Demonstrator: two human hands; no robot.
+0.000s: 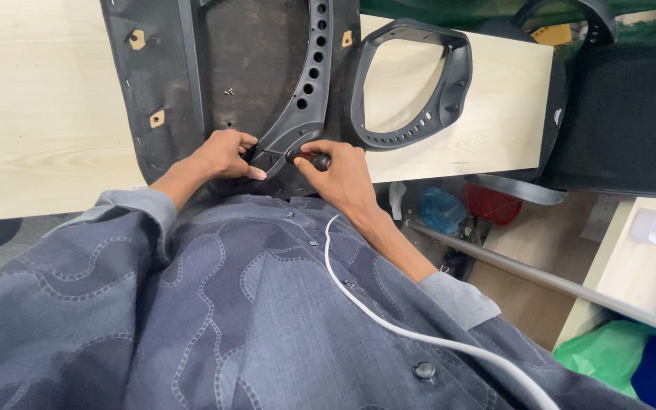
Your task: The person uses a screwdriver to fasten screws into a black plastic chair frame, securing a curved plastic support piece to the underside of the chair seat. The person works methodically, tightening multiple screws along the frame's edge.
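Black armrest frame point(298, 114), red-black screwdriver handle point(313, 158), pale wood table point(32, 114), blue wavy-stitched shirt point(214, 319), white cable point(389, 326)

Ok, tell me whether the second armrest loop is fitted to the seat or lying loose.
Loose. The second armrest loop lies flat on the wooden table beside the seat base, apart from both hands.

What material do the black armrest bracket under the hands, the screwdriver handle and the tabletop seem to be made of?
The armrest bracket looks like moulded plastic: matt black, with a row of formed holes. The screwdriver handle in the right hand seems glossy red and black plastic, mostly hidden. The tabletop appears to be light wood-grain laminate, perhaps over board. The left hand steadies the bracket.
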